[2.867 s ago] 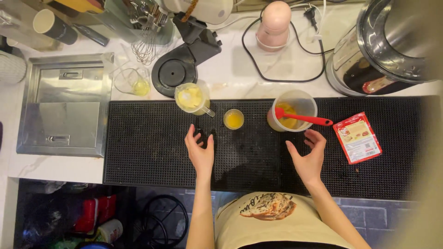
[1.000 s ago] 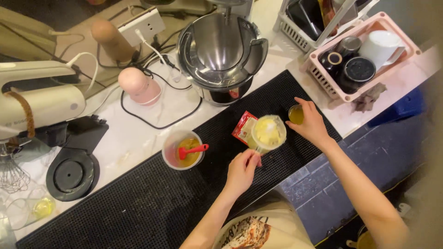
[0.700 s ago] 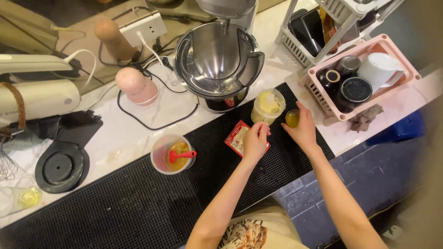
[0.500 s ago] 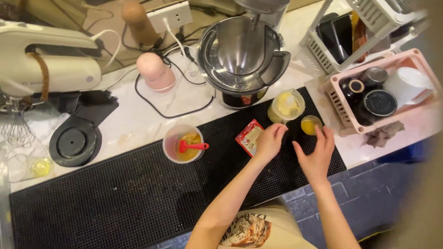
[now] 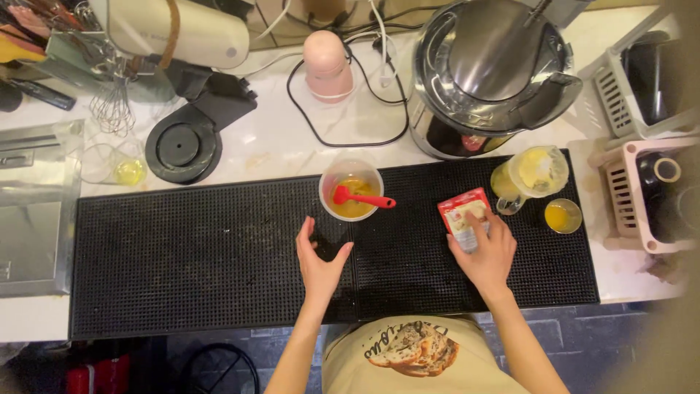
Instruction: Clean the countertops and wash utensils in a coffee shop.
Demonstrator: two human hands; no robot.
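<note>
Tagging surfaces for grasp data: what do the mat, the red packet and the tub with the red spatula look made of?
Mat: likely rubber, matte black, studded grid texture. Red packet under the right hand: probably glossy plastic film, flat and printed. Tub: seemingly translucent plastic, yellow contents showing through. Red spatula: smooth, perhaps silicone.

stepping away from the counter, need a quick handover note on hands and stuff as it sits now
Left hand: open, flat on the black mat, holding nothing, just below the cup of yellow mix with the red spatula in it.
Right hand: fingers resting on the red packet lying on the mat.
Lidded jug of yellow liquid and small yellow-filled cup stand right of the packet.
Packet looks unopened; whether anything has been poured cannot be told.
</note>
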